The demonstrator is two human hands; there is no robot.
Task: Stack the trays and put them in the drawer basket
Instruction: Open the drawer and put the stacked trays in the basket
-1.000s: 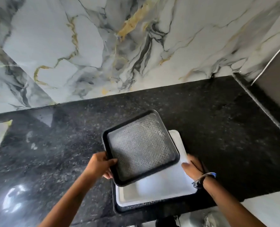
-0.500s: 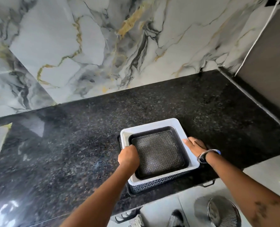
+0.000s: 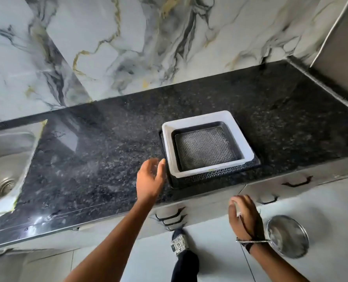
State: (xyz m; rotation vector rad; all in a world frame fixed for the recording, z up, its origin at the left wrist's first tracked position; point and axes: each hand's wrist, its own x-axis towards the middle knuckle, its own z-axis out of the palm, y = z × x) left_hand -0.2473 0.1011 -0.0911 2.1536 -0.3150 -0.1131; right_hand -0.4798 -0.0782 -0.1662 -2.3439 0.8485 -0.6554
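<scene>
Three trays sit nested near the front edge of the black granite counter (image 3: 112, 151). A small black tray (image 3: 205, 148) with a patterned grey floor lies inside a white tray (image 3: 195, 120), which rests in a larger black tray (image 3: 216, 177). My left hand (image 3: 150, 178) hovers open just left of the stack, fingertips by the white tray's left rim, holding nothing. My right hand (image 3: 243, 216) hangs below the counter edge in front of the drawer fronts, fingers loosely curled, wearing a bracelet, with nothing in it that I can see.
A steel sink (image 3: 4, 159) is set into the counter at the left. Drawer fronts with black handles (image 3: 171, 217) (image 3: 297, 183) run under the counter. A round steel lidded container (image 3: 287, 236) stands on the floor at right; a foot (image 3: 180, 244) stands below.
The small black tray went down into the white one. Both hands have let go: the left drew back to the stack's left side, the right dropped below the counter edge. The camera pulled back.
</scene>
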